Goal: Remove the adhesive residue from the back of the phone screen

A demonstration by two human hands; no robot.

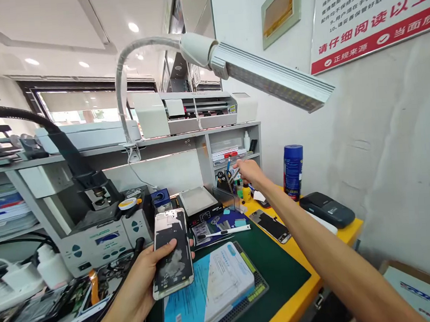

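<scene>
My left hand (144,283) holds an opened phone frame (172,252) upright above the green work mat (281,269), its bare inner side facing me. My right hand (248,171) is stretched far forward to a black tool holder (224,182) with pens and tweezers at the back of the bench. Its fingers pinch the top of a thin tool (234,173) standing there. A white tweezer-like tool (225,232) lies on the mat between both hands.
A white box (216,283) lies on the mat below the phone. Another phone (271,225), a blue can (293,171), a black device (327,209), a small heating plate (199,204) and a grey rework station (102,237) crowd the bench. A lamp (268,76) hangs overhead.
</scene>
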